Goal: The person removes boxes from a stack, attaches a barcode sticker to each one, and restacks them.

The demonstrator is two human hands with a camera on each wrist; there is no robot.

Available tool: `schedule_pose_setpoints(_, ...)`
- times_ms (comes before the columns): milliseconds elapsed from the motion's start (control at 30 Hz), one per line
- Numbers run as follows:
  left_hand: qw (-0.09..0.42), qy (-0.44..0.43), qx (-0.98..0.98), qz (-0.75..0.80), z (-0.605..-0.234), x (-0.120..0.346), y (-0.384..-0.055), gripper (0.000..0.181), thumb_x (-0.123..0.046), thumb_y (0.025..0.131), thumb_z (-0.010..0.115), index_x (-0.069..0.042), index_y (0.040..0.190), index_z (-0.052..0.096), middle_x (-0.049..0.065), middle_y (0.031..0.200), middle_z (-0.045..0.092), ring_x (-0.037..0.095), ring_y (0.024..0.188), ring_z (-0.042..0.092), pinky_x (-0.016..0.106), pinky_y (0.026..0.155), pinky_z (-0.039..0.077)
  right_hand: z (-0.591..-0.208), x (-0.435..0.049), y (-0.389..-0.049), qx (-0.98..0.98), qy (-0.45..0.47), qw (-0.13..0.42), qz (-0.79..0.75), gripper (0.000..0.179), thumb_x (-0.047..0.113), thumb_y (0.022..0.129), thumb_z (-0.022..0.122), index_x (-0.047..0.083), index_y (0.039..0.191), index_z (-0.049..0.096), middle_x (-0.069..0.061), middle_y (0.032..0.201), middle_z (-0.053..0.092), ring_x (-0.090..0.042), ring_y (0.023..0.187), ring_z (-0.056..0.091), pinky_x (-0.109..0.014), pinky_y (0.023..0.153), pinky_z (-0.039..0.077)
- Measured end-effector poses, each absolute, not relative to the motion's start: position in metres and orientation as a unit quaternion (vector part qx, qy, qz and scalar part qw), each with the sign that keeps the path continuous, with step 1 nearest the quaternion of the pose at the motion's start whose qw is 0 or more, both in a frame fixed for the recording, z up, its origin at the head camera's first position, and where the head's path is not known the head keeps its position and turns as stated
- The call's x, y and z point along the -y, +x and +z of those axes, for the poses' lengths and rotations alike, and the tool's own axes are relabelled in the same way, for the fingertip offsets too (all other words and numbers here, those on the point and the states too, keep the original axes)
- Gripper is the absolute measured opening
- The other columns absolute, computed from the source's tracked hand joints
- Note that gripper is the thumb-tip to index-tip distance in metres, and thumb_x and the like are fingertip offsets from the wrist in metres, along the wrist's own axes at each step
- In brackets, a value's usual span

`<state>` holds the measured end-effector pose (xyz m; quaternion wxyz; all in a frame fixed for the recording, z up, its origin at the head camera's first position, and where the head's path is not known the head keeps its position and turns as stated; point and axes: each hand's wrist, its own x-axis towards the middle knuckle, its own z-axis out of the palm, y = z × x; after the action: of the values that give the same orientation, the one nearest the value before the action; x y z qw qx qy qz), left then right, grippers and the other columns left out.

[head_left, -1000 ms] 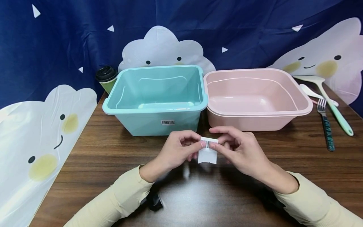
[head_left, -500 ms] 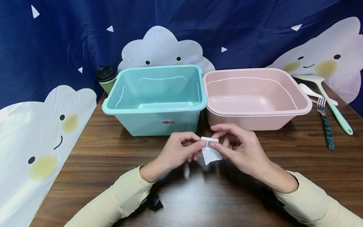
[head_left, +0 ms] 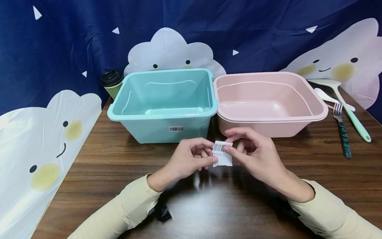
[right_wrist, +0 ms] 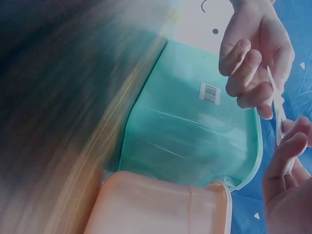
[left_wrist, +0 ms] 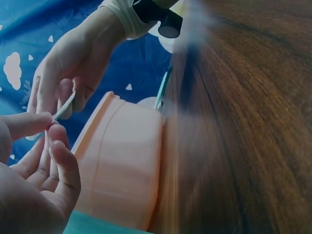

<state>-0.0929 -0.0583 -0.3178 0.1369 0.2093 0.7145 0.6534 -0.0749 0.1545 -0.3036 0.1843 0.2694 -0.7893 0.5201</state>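
Note:
Between both hands is a small white paper label (head_left: 223, 160) printed with a barcode, its lower edge ragged. My left hand (head_left: 188, 156) pinches its left side, the thumb low on the white part. On the right side, my right hand (head_left: 257, 153) pinches it with the thumb over the end of the barcode. The label is seen nearly edge-on in the left wrist view, as a thin strip (left_wrist: 67, 105) between the two hands. Both hands are over the table, in front of the two tubs. Fingers behind the label are partly hidden.
A turquoise tub (head_left: 167, 132) with a barcode sticker stands beside a pink tub (head_left: 262, 128). A lidded cup (head_left: 112, 82) is at the back left. On the right lie a fork (head_left: 342, 131), a white spoon (head_left: 326, 96) and a green-handled turner (head_left: 355, 119).
The left thumb has moved from the barcode down to the label's lower part, baring more of the barcode. The label's lower part swung right, then came back nearly straight. The tubs have not moved.

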Motion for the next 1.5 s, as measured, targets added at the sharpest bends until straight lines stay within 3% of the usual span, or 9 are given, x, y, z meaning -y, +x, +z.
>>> schedule_pose_setpoints(467, 0.113, 0.221, -0.717, 0.652, -0.32, 0.06, -0.094, 0.026, 0.006, 0.084, 0.073, 0.007, 0.11, 0.068, 0.015, 0.081, 0.067, 0.009, 0.056, 0.056, 0.02, 0.048, 0.044, -0.296, -0.159, -0.075, 0.782, 0.262, 0.206, 0.527, 0.047, -0.02, 0.072, 0.078, 0.0, 0.114, 0.069, 0.009, 0.089, 0.07, -0.003, 0.055, 0.051, -0.017, 0.047, 0.042)
schedule_pose_setpoints(767, 0.071, 0.261, -0.712, 0.648, -0.32, 0.063, -0.094, 0.037, 0.006, 0.086, 0.07, 0.002, 0.123, 0.064, 0.022, 0.085, 0.068, 0.009, 0.058, 0.055, 0.019, 0.051, 0.045, -0.292, -0.163, -0.077, 0.785, 0.238, 0.218, 0.529, 0.044, -0.019, 0.073, 0.077, 0.001, 0.112, 0.07, 0.007, 0.086, 0.069, -0.004, 0.055, 0.051, -0.016, 0.049, 0.042)
schedule_pose_setpoints(1100, 0.011, 0.317, -0.712, 0.627, -0.323, 0.065, -0.094, 0.03, 0.003, 0.087, 0.073, -0.001, 0.116, 0.068, 0.014, 0.082, 0.067, 0.008, 0.059, 0.054, 0.02, 0.055, 0.046, -0.289, -0.168, -0.081, 0.774, 0.231, 0.226, 0.545, 0.04, -0.022, 0.075, 0.074, -0.006, 0.111, 0.068, 0.005, 0.086, 0.069, -0.003, 0.054, 0.051, -0.016, 0.048, 0.042)
schedule_pose_setpoints(1500, 0.014, 0.313, -0.716, 0.623, -0.325, 0.063, -0.095, 0.024, 0.003, 0.086, 0.074, 0.002, 0.11, 0.071, 0.016, 0.082, 0.068, 0.008, 0.061, 0.053, 0.02, 0.055, 0.045, -0.285, -0.173, -0.081, 0.745, 0.241, 0.237, 0.575, 0.041, -0.025, 0.074, 0.072, -0.009, 0.111, 0.067, 0.003, 0.087, 0.07, -0.003, 0.052, 0.052, -0.018, 0.045, 0.039)
